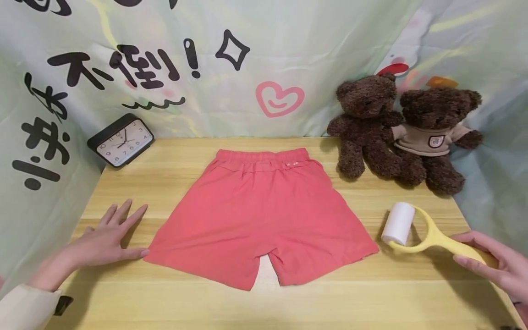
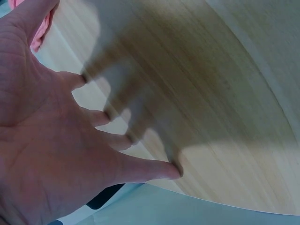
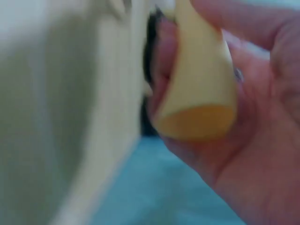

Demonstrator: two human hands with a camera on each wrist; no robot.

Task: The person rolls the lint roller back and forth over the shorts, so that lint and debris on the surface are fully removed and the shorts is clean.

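Red shorts (image 1: 260, 211) lie spread flat on the wooden table, waistband toward the back wall. At their left leg hem, my left hand (image 1: 103, 240) has its fingers spread, fingertips on the tabletop and thumb tip at the hem's corner. The left wrist view shows that hand's palm (image 2: 42, 136) with the fingers reaching down to the wood. My right hand (image 1: 499, 263) grips the yellow handle of a lint roller (image 1: 439, 240), its white roll just right of the shorts. In the blurred right wrist view, fingers and thumb wrap the handle (image 3: 199, 89).
A black-framed clock (image 1: 123, 140) stands at the back left of the table (image 1: 198, 302). Two brown teddy bears (image 1: 365, 126) sit at the back right, one in a beige shirt (image 1: 425, 140). Printed cloth (image 1: 198, 96) hangs behind and at both sides.
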